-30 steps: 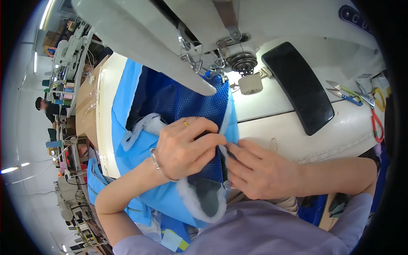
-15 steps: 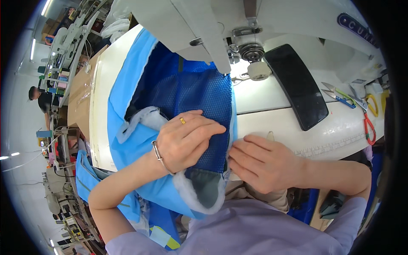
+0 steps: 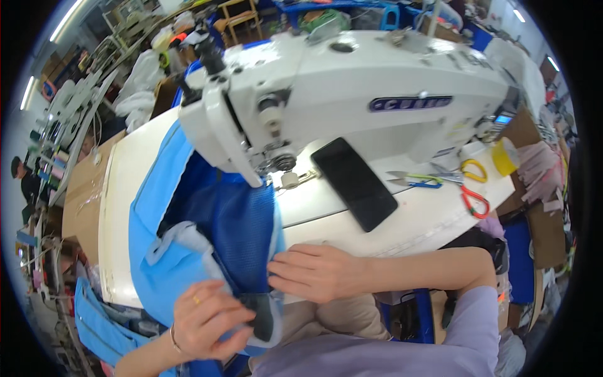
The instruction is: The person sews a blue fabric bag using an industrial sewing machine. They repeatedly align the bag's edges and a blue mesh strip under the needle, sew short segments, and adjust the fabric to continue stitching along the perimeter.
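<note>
A light-blue fabric piece (image 3: 151,251) with dark-blue mesh lining (image 3: 239,226) and fluffy white edging lies beneath the white sewing machine (image 3: 326,81). Its top right reaches the presser-foot area. My left hand (image 3: 207,320) is curled over the lower white-edged part, beside a dark grey patch (image 3: 264,317); what its fingertips hold is hidden. My right hand (image 3: 314,273) has its fingers pressed together on the fabric's right edge, below the machine's needle area.
A black phone (image 3: 355,182), scissors (image 3: 474,204) and a yellow roll (image 3: 505,157) rest on the white tabletop (image 3: 440,220). A cardboard sheet (image 3: 85,207) borders it at left. Another person (image 3: 28,182) is at far left among machines. Crowded workbenches and bags fill the background.
The view has swung up to show the whole machine and workshop behind it. My left hand has moved down from the mesh to the fabric's lower end. My right hand stays at the right edge.
</note>
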